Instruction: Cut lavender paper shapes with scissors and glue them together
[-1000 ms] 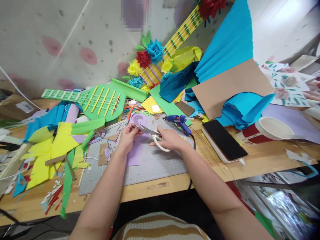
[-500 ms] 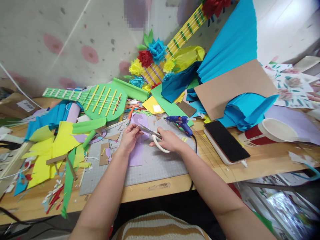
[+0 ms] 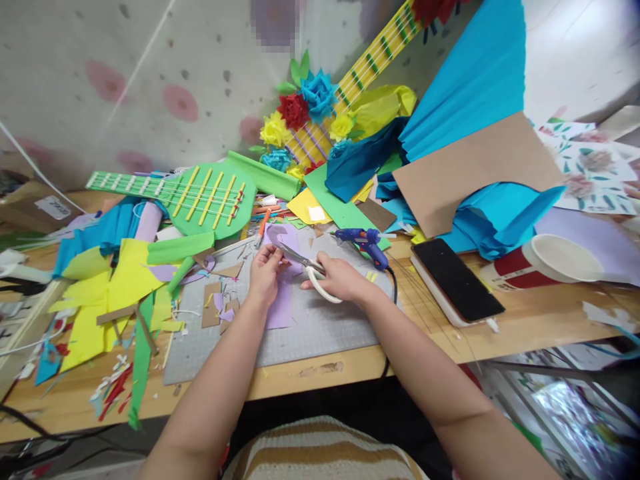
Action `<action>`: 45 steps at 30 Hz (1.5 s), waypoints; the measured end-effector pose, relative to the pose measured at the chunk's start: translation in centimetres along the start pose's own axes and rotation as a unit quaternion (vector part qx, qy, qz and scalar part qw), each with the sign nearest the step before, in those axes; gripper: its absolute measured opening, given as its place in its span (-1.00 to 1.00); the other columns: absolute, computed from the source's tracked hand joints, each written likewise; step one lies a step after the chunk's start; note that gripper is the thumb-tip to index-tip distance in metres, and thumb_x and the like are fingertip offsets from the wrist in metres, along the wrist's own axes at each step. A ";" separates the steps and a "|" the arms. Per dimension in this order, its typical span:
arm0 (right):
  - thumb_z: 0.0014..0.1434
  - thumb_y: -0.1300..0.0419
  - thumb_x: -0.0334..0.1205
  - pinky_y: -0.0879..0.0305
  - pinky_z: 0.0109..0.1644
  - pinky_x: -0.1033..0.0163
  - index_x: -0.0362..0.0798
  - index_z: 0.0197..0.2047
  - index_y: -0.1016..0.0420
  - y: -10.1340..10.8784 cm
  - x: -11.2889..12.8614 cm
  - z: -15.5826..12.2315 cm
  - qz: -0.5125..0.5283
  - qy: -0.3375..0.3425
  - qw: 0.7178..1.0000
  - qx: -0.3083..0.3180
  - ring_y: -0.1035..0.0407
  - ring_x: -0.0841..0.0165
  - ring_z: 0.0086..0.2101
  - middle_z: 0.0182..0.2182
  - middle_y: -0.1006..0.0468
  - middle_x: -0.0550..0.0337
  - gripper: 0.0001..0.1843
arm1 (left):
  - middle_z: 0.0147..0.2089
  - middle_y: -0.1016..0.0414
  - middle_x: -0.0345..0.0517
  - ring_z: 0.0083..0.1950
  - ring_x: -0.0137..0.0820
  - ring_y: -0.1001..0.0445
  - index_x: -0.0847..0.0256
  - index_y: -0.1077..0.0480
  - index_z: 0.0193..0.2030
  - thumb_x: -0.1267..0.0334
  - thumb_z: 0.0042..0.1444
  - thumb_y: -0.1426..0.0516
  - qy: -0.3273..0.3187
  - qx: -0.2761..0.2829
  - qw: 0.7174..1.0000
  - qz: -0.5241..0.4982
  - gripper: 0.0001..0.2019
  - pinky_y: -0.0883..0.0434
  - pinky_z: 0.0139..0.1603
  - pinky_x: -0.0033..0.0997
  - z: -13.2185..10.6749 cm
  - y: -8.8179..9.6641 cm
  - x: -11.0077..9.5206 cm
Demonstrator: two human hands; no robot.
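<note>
The scissors (image 3: 319,285) are in the right hand (image 3: 343,277), which is clamped on their white handles. Their long axis runs from this hand forward and to its left, so the tips point toward the left hand (image 3: 266,270) and end just beside its fingertips. Whether the tips touch these fingers, or how far the blades are apart, I cannot tell. The handles belong to the right hand, but the tips are nearer to the left one.

The left hand has its thumb and fingers pressed together; what small thing may be between them is not clear. Purple paper (image 3: 279,312) lies just to the right of the left wrist, and a lighter purple piece (image 3: 284,235) lies just beyond the left fingertips. I cannot tell if both are one sheet. Under them is a grey cutting mat (image 3: 340,333).

Beyond the right hand lies a blue glue gun (image 3: 367,241). To the right of this hand is a dark phone (image 3: 457,280), and farther right stands a paper cup (image 3: 517,265), whose dark red print is too blurred for reading. Beyond the left hand, toward its left, lies a green paper guitar (image 3: 210,200). Much farther to the left, a cardboard box (image 3: 20,208) carries a white label (image 3: 53,207); its dark characters cannot be read surely.
</note>
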State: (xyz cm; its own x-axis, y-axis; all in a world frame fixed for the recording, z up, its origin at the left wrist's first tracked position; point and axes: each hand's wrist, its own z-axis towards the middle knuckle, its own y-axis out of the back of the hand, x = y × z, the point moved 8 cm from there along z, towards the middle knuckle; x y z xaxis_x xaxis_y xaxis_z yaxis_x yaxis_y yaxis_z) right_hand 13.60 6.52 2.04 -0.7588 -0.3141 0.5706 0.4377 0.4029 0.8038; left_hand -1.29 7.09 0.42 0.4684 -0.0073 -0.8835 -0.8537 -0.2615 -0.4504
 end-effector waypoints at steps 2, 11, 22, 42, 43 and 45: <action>-0.05 -0.11 0.26 -0.03 -0.43 0.35 -0.04 -0.26 -0.20 0.0 0.2 0.0 -0.001 -0.002 1.000 -0.003 -0.32 0.34 -0.42 -0.37 -0.47 0.13 -0.47 | -0.56 -0.30 -0.31 -0.56 -0.63 -0.26 0.27 -0.35 -0.48 0.26 -0.27 -0.30 0.007 -0.006 1.000 -0.013 -0.76 -0.31 -0.49 -0.63 0.0 0.1 0.2; -0.02 -0.12 0.23 -0.04 -0.44 0.35 -0.06 -0.25 -0.21 -0.2 0.4 0.0 -0.009 -0.010 1.000 -0.015 -0.34 0.34 -0.42 -0.39 -0.48 0.11 -0.49 | -0.60 -0.29 -0.33 -0.59 -0.65 -0.26 0.28 -0.32 -0.52 0.32 -0.22 -0.27 0.030 -0.022 0.998 -0.044 -0.81 -0.31 -0.47 -0.63 0.0 0.3 0.8; -0.02 -0.11 0.22 -0.06 -0.43 0.35 -0.06 -0.24 -0.22 -0.2 0.2 0.0 -0.004 -0.018 1.000 -0.005 -0.35 0.32 -0.40 -0.37 -0.49 0.08 -0.49 | -0.64 -0.28 -0.36 -0.61 -0.65 -0.28 0.28 -0.28 -0.53 0.38 -0.17 -0.25 0.058 -0.056 0.995 -0.058 -0.82 -0.32 -0.47 -0.63 -0.6 0.1 0.9; 0.01 -0.04 0.27 -0.03 -0.44 0.35 -0.07 -0.20 -0.22 0.2 -0.1 -0.2 -0.035 -0.008 0.999 0.015 -0.35 0.31 -0.38 -0.34 -0.49 0.07 -0.45 | -0.63 -0.32 -0.32 -0.60 -0.62 -0.32 0.29 -0.30 -0.49 0.41 -0.17 -0.23 0.083 -0.052 0.994 -0.050 -0.85 -0.35 -0.49 -0.61 -1.1 -0.1 2.1; 0.01 -0.04 0.27 -0.04 -0.44 0.35 -0.07 -0.20 -0.22 0.3 0.0 -0.3 -0.035 -0.009 0.999 0.015 -0.36 0.30 -0.37 -0.33 -0.49 0.06 -0.44 | -0.63 -0.32 -0.33 -0.60 -0.62 -0.31 0.29 -0.30 -0.49 0.40 -0.18 -0.24 0.081 -0.050 0.994 -0.047 -0.84 -0.35 -0.49 -0.61 -1.1 -0.2 2.2; 0.00 -0.05 0.27 -0.05 -0.43 0.34 -0.07 -0.20 -0.23 0.4 0.1 -0.4 -0.032 -0.012 0.999 0.009 -0.37 0.29 -0.36 -0.31 -0.50 0.04 -0.44 | -0.63 -0.30 -0.35 -0.61 -0.63 -0.30 0.29 -0.30 -0.50 0.38 -0.19 -0.24 0.080 -0.045 0.995 -0.047 -0.83 -0.35 -0.49 -0.61 -1.2 -0.3 2.3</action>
State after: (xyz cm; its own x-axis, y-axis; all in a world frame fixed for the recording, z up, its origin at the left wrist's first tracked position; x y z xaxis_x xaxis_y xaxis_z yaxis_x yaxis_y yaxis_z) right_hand 13.87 6.34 2.43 -0.7958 -0.3194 0.5144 0.3801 0.3978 0.8350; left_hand 0.34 6.01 -1.33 0.5811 -0.1301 -0.8034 -0.7841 -0.3537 -0.5099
